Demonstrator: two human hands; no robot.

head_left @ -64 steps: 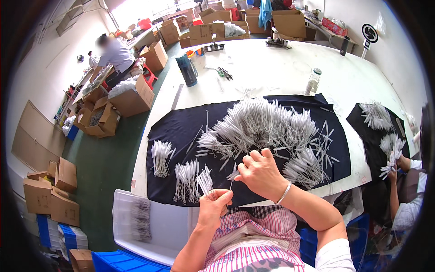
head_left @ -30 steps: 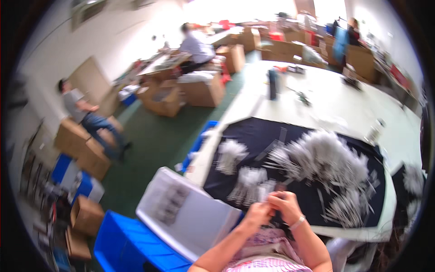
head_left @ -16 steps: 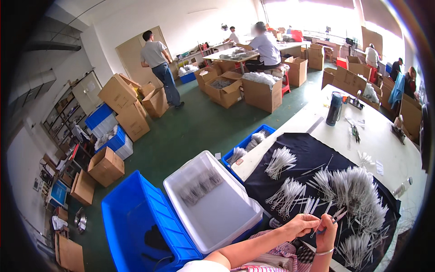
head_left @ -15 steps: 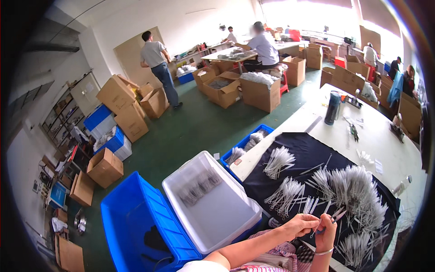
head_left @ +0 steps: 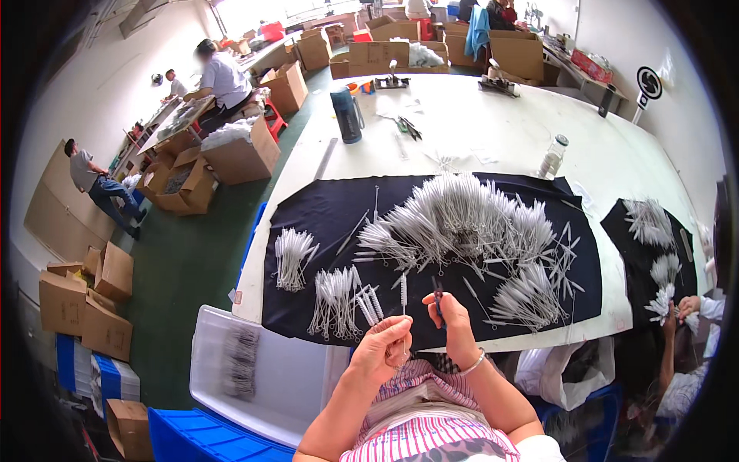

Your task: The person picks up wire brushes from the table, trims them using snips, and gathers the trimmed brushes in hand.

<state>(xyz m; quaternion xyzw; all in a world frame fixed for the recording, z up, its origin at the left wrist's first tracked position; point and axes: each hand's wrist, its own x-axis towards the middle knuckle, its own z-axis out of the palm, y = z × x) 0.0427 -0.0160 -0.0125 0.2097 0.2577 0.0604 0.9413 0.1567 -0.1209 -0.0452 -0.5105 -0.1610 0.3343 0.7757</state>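
My left hand [head_left: 382,345] is closed on the wire stems of several small white-bristled brushes [head_left: 369,305]. One brush [head_left: 404,292] stands upright from its fingertips, apart from the others. Beside it, my right hand [head_left: 456,327] is wrapped round small dark-handled scissors [head_left: 439,302], tips pointing away from me. Both hands are over the near edge of a dark cloth [head_left: 339,212]. On the cloth lie a big heap of white brushes with looped wire ends [head_left: 454,215], a bundle at the near right [head_left: 527,300], and two smaller bundles at the left [head_left: 292,258].
A white tub [head_left: 289,385] holding brushes and a blue bin [head_left: 208,435] stand at my left. On the white table [head_left: 493,123] are a blue flask [head_left: 347,115], pliers [head_left: 409,128] and a glass jar [head_left: 553,157]. Another person's hands [head_left: 685,309] handle brushes at the right.
My view has swung right, bringing the table and cloth to the middle. My hands have moved apart, and the scissors are now away from the brushes in my left hand.
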